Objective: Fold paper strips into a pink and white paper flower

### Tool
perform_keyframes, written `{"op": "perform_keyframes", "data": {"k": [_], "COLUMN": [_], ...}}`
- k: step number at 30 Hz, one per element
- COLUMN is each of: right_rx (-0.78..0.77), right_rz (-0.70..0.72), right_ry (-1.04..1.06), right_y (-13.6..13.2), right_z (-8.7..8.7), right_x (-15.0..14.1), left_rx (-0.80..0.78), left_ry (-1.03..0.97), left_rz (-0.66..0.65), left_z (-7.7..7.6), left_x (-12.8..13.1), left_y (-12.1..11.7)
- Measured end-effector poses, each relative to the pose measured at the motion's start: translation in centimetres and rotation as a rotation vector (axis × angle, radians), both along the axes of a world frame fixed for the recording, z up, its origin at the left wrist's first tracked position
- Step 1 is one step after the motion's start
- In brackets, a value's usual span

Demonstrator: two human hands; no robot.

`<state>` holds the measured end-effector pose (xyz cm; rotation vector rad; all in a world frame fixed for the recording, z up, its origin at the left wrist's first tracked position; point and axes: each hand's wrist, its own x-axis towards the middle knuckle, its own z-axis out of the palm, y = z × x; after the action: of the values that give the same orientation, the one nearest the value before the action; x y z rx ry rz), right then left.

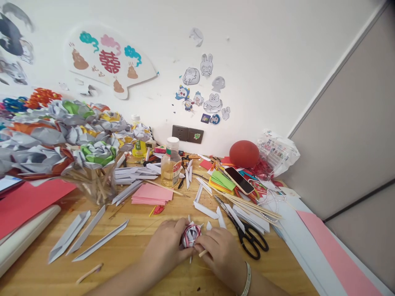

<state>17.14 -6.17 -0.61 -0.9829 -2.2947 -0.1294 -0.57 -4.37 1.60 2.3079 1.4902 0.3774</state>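
Observation:
A small folded paper flower (191,235), pink-red and white, is gripped at its left side by my left hand (164,246). White paper points stick out around its edge. My right hand (222,251) is closed at the flower's right side, with a short pale wooden stick (203,253) between its fingers. Whether the stick touches the flower is hidden by the fingers. Black-handled scissors (248,236) lie open just right of my right hand. Folded white paper strips (205,209) rest beyond both hands.
At left stands a clear container (95,185) of paper flowers on sticks. A capped bottle (171,164), pink paper squares (151,194), a phone (239,180), a red balloon (243,153) and thin wooden sticks (247,200) lie farther back. More folded strips (101,240) are at left.

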Motion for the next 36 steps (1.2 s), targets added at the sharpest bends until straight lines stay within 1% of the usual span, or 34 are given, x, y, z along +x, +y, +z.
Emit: {"op": "perform_keyframes", "data": {"k": [5, 7, 9, 13, 15, 17, 22, 26, 28, 31, 36], "right_rx": [-0.116, -0.113, -0.038, 0.204, 0.252, 0.218, -0.023, -0.170, -0.185, -0.148, -0.182], "right_rz": [-0.020, -0.021, -0.004, 0.058, 0.087, 0.093, 0.092, 0.017, -0.021, -0.054, -0.086], "right_ry": [0.050, 0.048, -0.012, -0.187, -0.229, -0.224, -0.051, 0.044, 0.047, 0.023, -0.004], "right_y": [0.0, 0.0, 0.2, 0.4, 0.5, 0.4, 0.3, 0.4, 0.2, 0.0, -0.3], "right_z": [-0.9, -1.0, -0.9, -0.3, 0.0, 0.0, -0.3, -1.0, -1.3, -1.5, -1.1], "right_x": [-0.2, -0.3, -0.4, -0.3, -0.2, 0.0, 0.1, 0.1, 0.0, -0.1, -0.3], "left_rx": [0.010, 0.010, 0.011, -0.012, -0.043, -0.074, -0.101, -0.108, -0.114, -0.111, -0.111], "left_ry": [0.005, 0.009, 0.014, -0.021, -0.051, -0.080, -0.122, -0.120, -0.114, -0.105, -0.118], "left_rz": [-0.007, -0.009, -0.017, -0.046, -0.062, -0.069, -0.058, -0.062, -0.066, -0.069, -0.081], "left_z": [0.2, 0.2, 0.2, 0.1, 0.0, -0.2, -0.6, -0.2, 0.1, 0.4, 0.2], "left_x": [0.1, 0.1, 0.1, -0.1, -0.2, -0.5, -0.7, -0.5, -0.3, -0.3, -0.4], "left_y": [0.0, 0.0, 0.0, 0.0, 0.2, 0.4, 0.5, 0.5, 0.4, 0.4, 0.5]}}
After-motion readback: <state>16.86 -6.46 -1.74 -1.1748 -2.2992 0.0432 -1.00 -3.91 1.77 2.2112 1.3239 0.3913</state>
